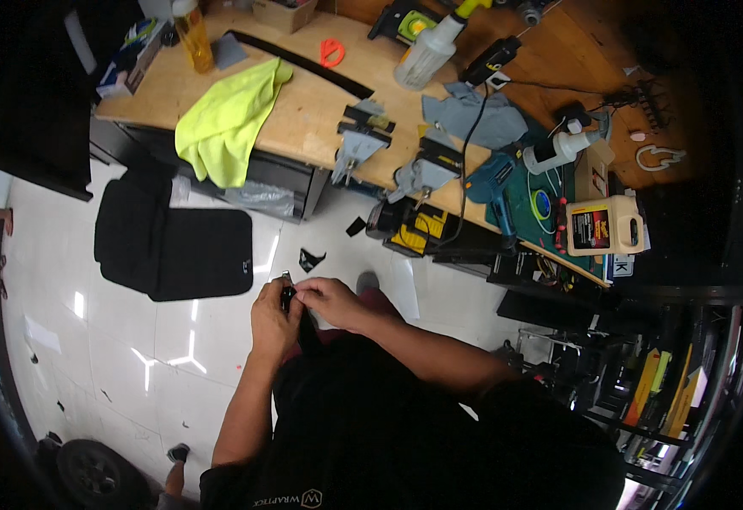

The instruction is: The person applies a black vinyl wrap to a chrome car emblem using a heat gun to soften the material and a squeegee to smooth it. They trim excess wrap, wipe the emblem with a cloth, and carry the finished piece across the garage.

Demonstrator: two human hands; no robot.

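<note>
In front of my body, my left hand [273, 319] is closed around a narrow glossy black piece [287, 296]. A small pale tip shows at its upper end, and its exact kind is too small to make out. My right hand [331, 303] meets it from the right, thumb and fingertips pinched together at the piece's edge. A dark strip [308, 333] hangs below the two hands, and I cannot tell whether it belongs to the same piece. On the floor just beyond lies a black curved scrap [310, 260].
The wooden workbench [303, 127] ahead carries a yellow cloth [234, 119], spray bottles [429, 55], a blue heat gun [492, 191] and a beige jug [601, 225]. Two clamps [358, 149] grip its front edge. Black mats [201, 255] lie left; a wheel [99, 472] is lower left.
</note>
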